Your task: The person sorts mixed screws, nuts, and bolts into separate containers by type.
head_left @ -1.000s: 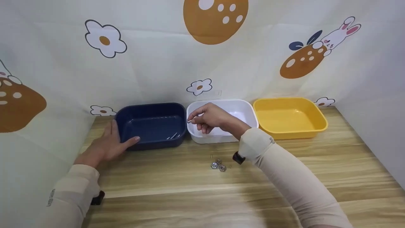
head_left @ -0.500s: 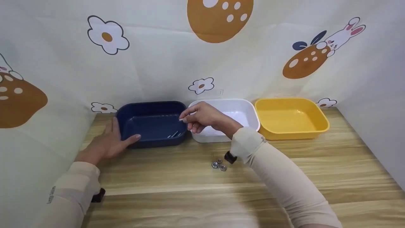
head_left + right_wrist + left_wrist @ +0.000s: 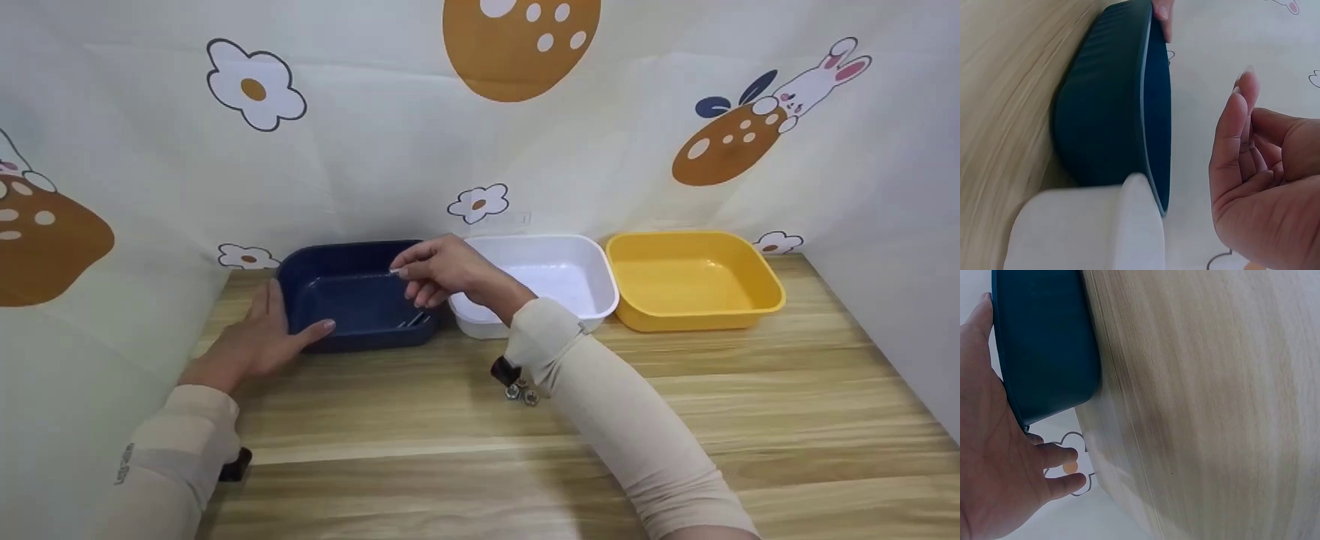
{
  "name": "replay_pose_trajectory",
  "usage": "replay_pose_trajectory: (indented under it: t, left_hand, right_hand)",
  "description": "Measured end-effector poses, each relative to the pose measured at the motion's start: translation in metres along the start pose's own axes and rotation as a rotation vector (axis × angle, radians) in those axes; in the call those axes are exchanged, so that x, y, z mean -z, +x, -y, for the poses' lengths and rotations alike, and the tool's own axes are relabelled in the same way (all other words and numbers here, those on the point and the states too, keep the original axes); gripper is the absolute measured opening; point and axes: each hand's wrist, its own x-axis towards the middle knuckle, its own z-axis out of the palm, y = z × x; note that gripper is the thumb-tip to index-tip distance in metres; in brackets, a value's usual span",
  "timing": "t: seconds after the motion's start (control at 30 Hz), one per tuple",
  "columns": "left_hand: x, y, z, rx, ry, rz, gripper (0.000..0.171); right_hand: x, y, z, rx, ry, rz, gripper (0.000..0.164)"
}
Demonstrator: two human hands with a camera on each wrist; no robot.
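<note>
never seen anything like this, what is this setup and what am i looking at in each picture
There's no machine here, just a person's bare left hand and right hand. A camera on their head took the wide picture; one on each wrist took the two sideways-looking close-ups. On the wooden table stand three bins, left to right: dark blue, white and yellow. Some metal nuts lie in front, partly hidden by the right arm. The left hand rests against the blue bin's left end. The right hand pinches a small bright piece, too small to identify, above that bin.
</note>
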Motion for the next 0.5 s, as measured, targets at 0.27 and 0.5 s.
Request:
replay_pose_trajectory:
  t: [0.27,0.5]
  left_hand:
    - [-0.002,-0.001,0.002,0.014,-0.003,-0.003,0.123]
    - [-0.001,0.001,-0.001,0.012,0.002,-0.013,0.123]
  right_hand:
    - [-0.019,0.021,0.002,-0.020,0.004,0.006,0.021]
    - [-0.024,0.032,-0.002,-0.030,-0.013,-0.002,0.018]
